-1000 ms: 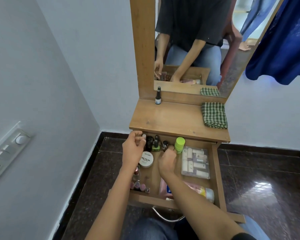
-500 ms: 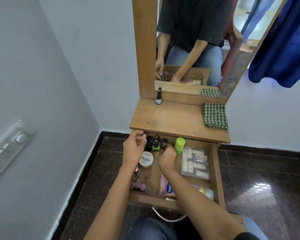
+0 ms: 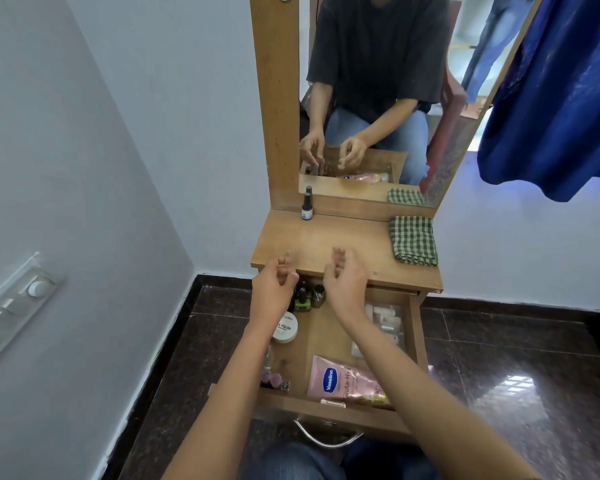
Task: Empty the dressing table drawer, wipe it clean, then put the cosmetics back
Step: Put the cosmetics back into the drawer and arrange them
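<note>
A pale grey-blue corner of a room with dark polished floor tiles (image 3: 499,358) holds a narrow wooden dressing table. Its open wooden drawer (image 3: 415,337) is pulled out toward the seated person, with its curved metal handle (image 3: 326,441) at the front.

The cosmetics are in the drawer:
- Small dark nail polish bottles (image 3: 303,298) stand at the back.
- A round white tub labelled nail polish (image 3: 287,330) lies in the left half.
- Small pink-capped bottles (image 3: 272,379) sit in the front left corner.
- A pink Vaseline pouch (image 3: 343,381) lies flat along the front.
- A clear plastic pack of small white pieces (image 3: 384,323) lies on the right side, partly behind the forearm.

The left hand (image 3: 274,292) hovers over the drawer's back left corner. Its fingers are curled and blurred, so I cannot tell whether they pinch anything. The right hand (image 3: 347,285) hovers over the back middle of the drawer with its fingers loosely curled, and nothing shows in them.

Behind the drawer, the wooden bench (image 3: 326,237) carries a small dark dropper bottle with a white label (image 3: 307,206) at its far edge. A folded green and white checked cloth (image 3: 413,241) lies above the drawer's right side. Further back, a tall wood-framed mirror (image 3: 378,98) reflects both hands. A blue fabric (image 3: 551,98) hangs to the right of the drawer, and a grey wall switch panel (image 3: 11,306) is far to its left.
</note>
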`<state>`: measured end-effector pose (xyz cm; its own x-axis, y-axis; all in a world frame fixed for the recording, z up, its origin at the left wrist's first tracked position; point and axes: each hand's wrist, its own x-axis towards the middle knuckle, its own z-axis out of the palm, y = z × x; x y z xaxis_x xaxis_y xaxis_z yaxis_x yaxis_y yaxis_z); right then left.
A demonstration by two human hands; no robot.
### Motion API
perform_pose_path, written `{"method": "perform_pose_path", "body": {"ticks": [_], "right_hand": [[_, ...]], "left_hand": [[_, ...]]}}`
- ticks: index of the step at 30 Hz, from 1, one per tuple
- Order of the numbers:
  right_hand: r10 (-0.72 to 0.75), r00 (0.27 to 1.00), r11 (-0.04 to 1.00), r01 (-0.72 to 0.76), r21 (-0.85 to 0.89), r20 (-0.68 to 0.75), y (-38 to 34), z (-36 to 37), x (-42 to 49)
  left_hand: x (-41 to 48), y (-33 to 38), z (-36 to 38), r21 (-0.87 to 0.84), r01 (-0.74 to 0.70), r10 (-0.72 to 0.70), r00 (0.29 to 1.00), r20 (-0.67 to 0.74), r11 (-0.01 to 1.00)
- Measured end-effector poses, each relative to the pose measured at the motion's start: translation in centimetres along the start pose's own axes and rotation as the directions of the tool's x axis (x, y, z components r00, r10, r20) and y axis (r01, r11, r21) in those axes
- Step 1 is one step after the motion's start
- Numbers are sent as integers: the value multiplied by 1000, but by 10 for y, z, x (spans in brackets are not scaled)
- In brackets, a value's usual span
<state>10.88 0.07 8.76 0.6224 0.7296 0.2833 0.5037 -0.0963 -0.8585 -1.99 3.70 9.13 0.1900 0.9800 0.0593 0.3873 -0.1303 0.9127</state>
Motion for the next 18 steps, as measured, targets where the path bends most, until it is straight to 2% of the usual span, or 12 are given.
{"method": "perform_pose_path", "body": {"ticks": [3, 6, 11, 14, 18], "right_hand": [[-17, 997, 1000, 18, -11, 75, -9, 6, 48], [29, 987, 999, -27, -21, 155, -8, 20, 84], [114, 971, 993, -106, -53, 211, 2, 52, 116], [125, 972, 992, -116, -57, 199, 9, 72, 126], [122, 985, 990, -112, -80, 126, 4, 90, 131]], "left_hand": [[14, 8, 6, 30, -33, 32, 999, 9, 999], [34, 13, 12, 58, -54, 52, 998, 24, 997], [62, 8, 17, 65, -17, 16, 1000, 20, 998], [68, -1, 15, 33, 19, -19, 1000, -8, 999], [69, -8, 18, 19, -1, 1, 1000, 1, 1000]]}}
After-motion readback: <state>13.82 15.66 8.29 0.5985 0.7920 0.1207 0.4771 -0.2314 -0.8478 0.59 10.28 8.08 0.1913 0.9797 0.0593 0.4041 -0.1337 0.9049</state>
